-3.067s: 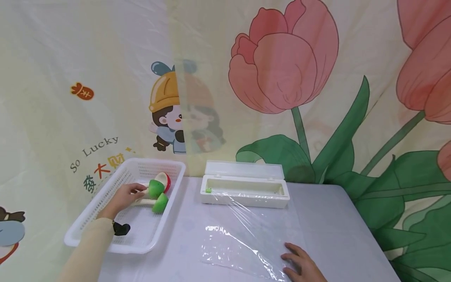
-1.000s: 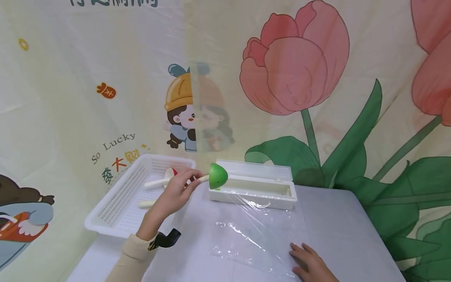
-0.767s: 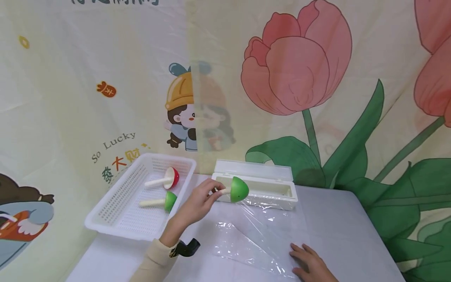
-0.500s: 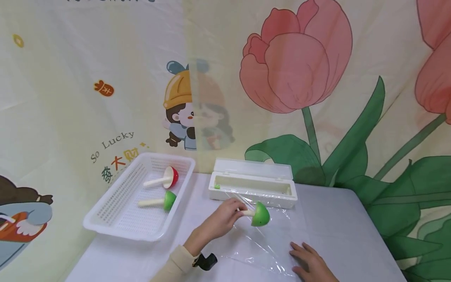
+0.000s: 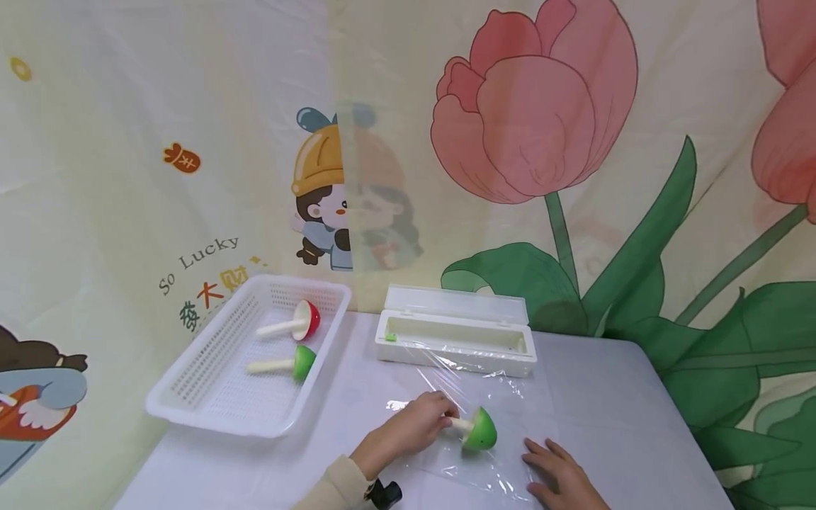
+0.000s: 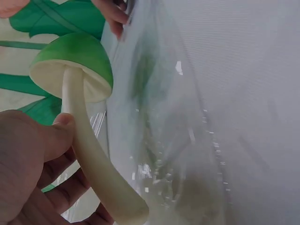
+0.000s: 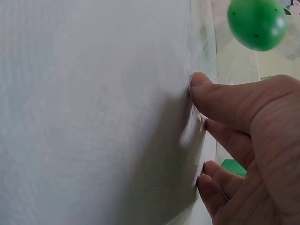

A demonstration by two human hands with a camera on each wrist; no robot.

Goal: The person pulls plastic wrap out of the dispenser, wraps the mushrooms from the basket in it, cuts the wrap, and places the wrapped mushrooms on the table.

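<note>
My left hand (image 5: pixel 414 426) pinches the pale stem of a green-capped toy mushroom (image 5: pixel 482 430) between thumb and fingers. The mushroom is tilted over a sheet of clear plastic wrap (image 5: pixel 510 407); whether it touches the sheet I cannot tell. In the left wrist view the whole curved stem (image 6: pixel 96 164) shows, with the thumb on its upper part. My right hand (image 5: pixel 566 478) rests at the wrap's right edge; in the right wrist view its thumb (image 7: pixel 218 93) and fingertips press there. The wrap stretches forward to a white dispenser box (image 5: pixel 455 358), whose clear lid (image 5: pixel 455 304) stands raised.
A white perforated basket (image 5: pixel 210 411) stands on the left of the table (image 5: pixel 612 411). In it lie a red-capped toy mushroom (image 5: pixel 307 320) and another green-capped one (image 5: pixel 303 363). A small green piece (image 5: pixel 391 338) sits at the box's left end. A printed curtain (image 5: pixel 382 42) hangs behind.
My left hand has taken a green-capped mushroom from the basket, carried it right past the box, and lowered it over the wrap. The right hand has stayed at the wrap's edge.
</note>
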